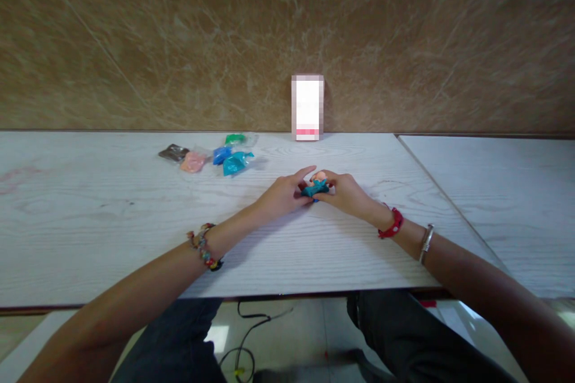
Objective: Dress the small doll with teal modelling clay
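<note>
Both my hands meet at the middle of the white wood-grain table (112, 233). Between them is a small teal clay figure (314, 190) with a pink piece on top. My left hand (285, 194) pinches the figure from the left, forefinger stretched over it. My right hand (344, 190) holds it from the right with curled fingers. A beaded bracelet is on my left wrist, a red band and a metal bangle on my right.
Several small bags of coloured clay (211, 157) (brown, pink, blue, green, teal) lie at the back left. A white box (308, 108) leans against the marbled brown wall. A second table (503, 191) adjoins on the right. A cable lies on the floor below.
</note>
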Available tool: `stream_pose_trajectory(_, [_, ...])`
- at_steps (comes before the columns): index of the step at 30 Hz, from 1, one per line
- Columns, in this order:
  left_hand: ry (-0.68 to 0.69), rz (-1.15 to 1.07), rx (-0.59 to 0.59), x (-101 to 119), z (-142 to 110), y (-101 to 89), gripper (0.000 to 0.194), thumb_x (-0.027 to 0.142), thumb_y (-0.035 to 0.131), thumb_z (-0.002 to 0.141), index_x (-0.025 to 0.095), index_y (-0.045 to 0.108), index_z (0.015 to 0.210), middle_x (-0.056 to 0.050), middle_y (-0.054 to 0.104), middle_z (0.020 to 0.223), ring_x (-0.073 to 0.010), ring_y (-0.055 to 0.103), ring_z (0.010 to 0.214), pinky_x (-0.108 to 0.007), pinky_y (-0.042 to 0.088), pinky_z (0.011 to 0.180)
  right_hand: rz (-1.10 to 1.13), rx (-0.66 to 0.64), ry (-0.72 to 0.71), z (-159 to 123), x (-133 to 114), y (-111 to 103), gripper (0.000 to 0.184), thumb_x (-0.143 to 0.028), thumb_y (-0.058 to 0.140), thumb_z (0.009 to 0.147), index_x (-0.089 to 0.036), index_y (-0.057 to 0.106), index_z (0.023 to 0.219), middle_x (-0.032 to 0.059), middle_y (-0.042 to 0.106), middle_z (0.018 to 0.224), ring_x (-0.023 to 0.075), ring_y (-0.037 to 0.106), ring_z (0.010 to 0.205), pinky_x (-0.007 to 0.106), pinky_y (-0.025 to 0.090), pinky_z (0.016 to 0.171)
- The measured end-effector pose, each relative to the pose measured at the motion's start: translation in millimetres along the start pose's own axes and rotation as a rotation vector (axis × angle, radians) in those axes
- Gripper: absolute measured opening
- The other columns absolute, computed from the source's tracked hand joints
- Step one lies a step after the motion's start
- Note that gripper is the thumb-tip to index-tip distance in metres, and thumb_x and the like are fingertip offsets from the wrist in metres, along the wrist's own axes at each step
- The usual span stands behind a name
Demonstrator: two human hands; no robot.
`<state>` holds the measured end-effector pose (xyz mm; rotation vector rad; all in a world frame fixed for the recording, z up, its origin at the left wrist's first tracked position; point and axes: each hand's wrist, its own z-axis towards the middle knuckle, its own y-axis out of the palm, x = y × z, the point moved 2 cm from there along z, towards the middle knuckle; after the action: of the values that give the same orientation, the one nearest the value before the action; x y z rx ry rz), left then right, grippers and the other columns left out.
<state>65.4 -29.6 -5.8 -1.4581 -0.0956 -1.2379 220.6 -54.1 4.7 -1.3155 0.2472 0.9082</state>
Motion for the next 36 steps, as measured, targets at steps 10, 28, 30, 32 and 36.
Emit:
stream_pose_trajectory(10, [0.027,-0.003,0.005,-4.5,0.8,1.0,0.069,0.018,0.062,0.07,0.018,0.034,0.133,-0.003,0.068,0.087,-0.0129,0.063,0.07,-0.025,0.048,0.067,-0.008,-0.022,-0.088,0.9,1.2,0.8,0.013,-0.011,0.062,0.071,-0.018,0.061,0.081,0.0012,0.065,0.084,0.0133,0.06,0.074,0.024,0.043,0.068])
stream_pose_trajectory(28, [-0.014,-0.007,-0.02,-0.4,0.9,-3.0,0.071,0.022,0.064,0.07,0.019,0.033,0.133,-0.004,0.067,0.094,-0.0156,0.063,0.076,-0.027,0.047,0.071,-0.032,-0.009,-0.099,2.9,-0.8,-6.5,0.007,-0.013,0.059,0.073,-0.016,0.063,0.078,0.0006,0.068,0.075,0.0111,0.057,0.067,0.022,0.039,0.061])
stream_pose_trajectory(30, [-0.007,-0.073,-0.046,-2.1,1.3,-2.4,0.068,0.022,0.063,0.072,0.019,0.033,0.132,-0.004,0.067,0.093,-0.0153,0.064,0.074,-0.028,0.047,0.071,-0.038,-0.038,-0.045,3.2,1.0,-6.6,0.007,-0.016,0.058,0.074,-0.016,0.061,0.068,-0.0013,0.064,0.063,0.0096,0.054,0.058,0.021,0.036,0.056])
stream_pose_trajectory(32, [-0.009,-0.115,-0.047,-4.6,1.3,-3.0,0.069,0.024,0.065,0.071,0.017,0.033,0.132,-0.004,0.066,0.088,-0.0155,0.063,0.073,-0.028,0.047,0.069,-0.005,-0.04,0.009,3.1,2.8,-6.4,0.008,-0.017,0.059,0.074,-0.016,0.059,0.067,-0.0021,0.062,0.06,0.0091,0.054,0.056,0.021,0.036,0.055])
stream_pose_trajectory(36, [-0.042,-0.161,0.001,-9.3,1.7,-7.6,0.067,0.028,0.067,0.07,0.017,0.037,0.128,-0.004,0.063,0.085,-0.0132,0.06,0.068,-0.024,0.045,0.061,0.07,-0.034,0.063,2.3,5.5,-4.7,0.002,-0.017,0.059,0.073,-0.016,0.058,0.072,-0.0014,0.063,0.064,0.0102,0.057,0.058,0.022,0.04,0.057])
